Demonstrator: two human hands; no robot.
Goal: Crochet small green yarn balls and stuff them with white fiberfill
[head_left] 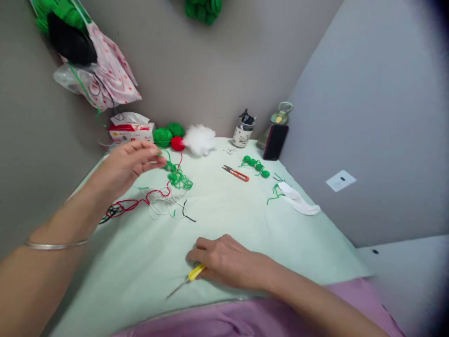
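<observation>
My left hand (131, 161) is raised over the left side of the table, thumb and fingertips pinched together. A strand of green yarn (179, 179) runs from those fingertips to a loose, curly heap lying just beyond. Low at the front of the table, my right hand (228, 262) has its fingers curled round a crochet hook with a yellow handle (196, 272). The hook's thin metal shaft points down and to the left, close to the tabletop. Beside the heap, red yarn (157, 192) and white yarn (164, 206) lie tangled.
Behind are a tissue box (131, 131), green yarn balls (162, 137), a red ball (177, 143) and white stuffing (199, 139). Orange thread snips (236, 173), small green balls (258, 167), a pen cup (242, 133), a phone (276, 142) and white cloth (298, 200) stand or lie rightward.
</observation>
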